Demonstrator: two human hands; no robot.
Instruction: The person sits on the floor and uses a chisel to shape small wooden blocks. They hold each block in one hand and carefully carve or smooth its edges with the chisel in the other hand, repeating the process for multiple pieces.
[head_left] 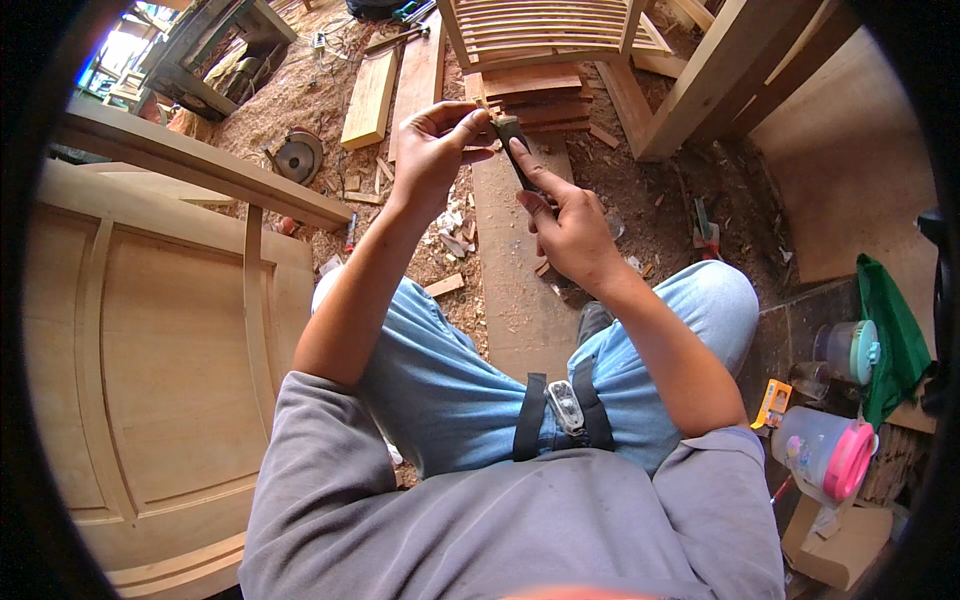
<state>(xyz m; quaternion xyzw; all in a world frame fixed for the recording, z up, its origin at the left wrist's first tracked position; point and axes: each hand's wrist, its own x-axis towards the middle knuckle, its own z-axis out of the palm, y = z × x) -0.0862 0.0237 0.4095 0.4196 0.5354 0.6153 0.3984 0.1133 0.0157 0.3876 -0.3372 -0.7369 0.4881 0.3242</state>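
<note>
Out in front of my knees, my left hand (430, 150) pinches a small yellowish piece (484, 103), perhaps wood, between thumb and fingers. My right hand (575, 228) grips a dark, narrow, block-like thing (517, 150) whose exact kind I cannot make out. Its index finger lies stretched along the top. The far, lighter end of the dark thing comes up against the small piece at my left fingertips; whether they touch is hard to tell. Below both hands a wide plank (515, 300) runs between my legs.
A panelled door (170, 370) and a long beam (200, 160) lie on the left. Stacked boards (535, 85) and a slatted frame (545, 30) stand ahead. A circular saw (298, 157) rests among shavings. Pink-lidded jug (820, 455) and green cloth (890, 340) sit at right.
</note>
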